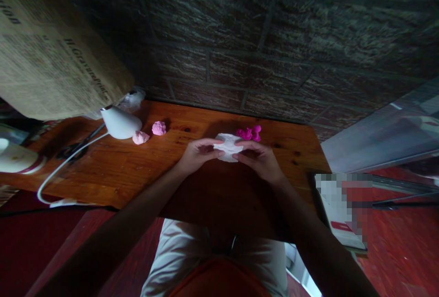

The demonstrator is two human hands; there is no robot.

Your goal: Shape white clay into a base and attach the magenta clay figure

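Note:
Between my two hands, above the middle of the wooden table (164, 169), is a flattened white piece (227, 150) that looks like soft paper or clay; its exact kind I cannot make out. My left hand (200, 154) pinches its left edge between thumb and fingers. At the right edge, my right hand (259, 156) grips it the same way. Just behind the right fingers lie bright magenta lumps (249, 133) on the tabletop. Off to the left sit two crumpled pale pink lumps, one a rounded pink ball (159, 128) and the other a paler pink piece (140, 137).
A white lamp base (121, 123) with a large newsprint-patterned shade (68, 54) stands at the left, its white cable (51, 180) curving over the front edge. Dark scissors (73, 150) and a white cup-like container (17, 157) lie nearby. A brick-patterned wall (219, 68) rises behind.

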